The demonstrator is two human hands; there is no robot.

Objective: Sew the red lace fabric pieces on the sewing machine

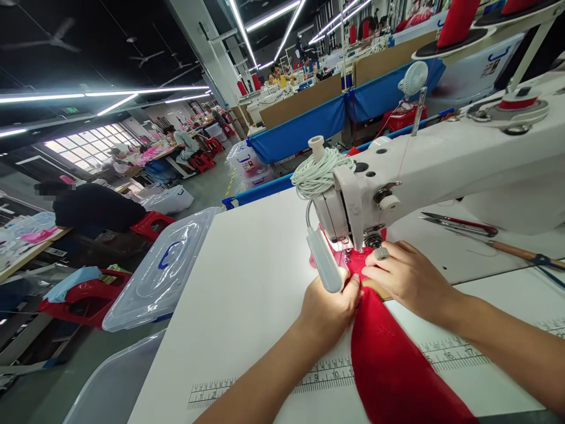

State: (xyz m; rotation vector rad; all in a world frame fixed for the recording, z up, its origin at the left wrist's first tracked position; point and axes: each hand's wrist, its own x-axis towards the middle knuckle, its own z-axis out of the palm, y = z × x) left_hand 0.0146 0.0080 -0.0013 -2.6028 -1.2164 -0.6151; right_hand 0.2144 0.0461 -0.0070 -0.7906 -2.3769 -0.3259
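Note:
A white sewing machine (441, 159) stands over the table, its needle and presser foot above red fabric (388, 359). The cloth runs from under the foot down over the table's near edge. My left hand (329, 309) pinches the fabric just in front of the foot, partly behind a grey lamp (325, 259). Close to the needle, my right hand (401, 277) has its fingers closed on the cloth's right side; the fingertips are partly hidden by the machine's knob. A coil of pale green cord (322, 172) sits on the machine head.
Scissors (459, 225) and a wooden-handled tool (521, 252) lie right of the machine. A printed ruler (318, 377) crosses the white tabletop (233, 277). Left stands a lidded plastic bin (163, 265) beside a red stool (83, 294). A seated person (97, 206) is further back.

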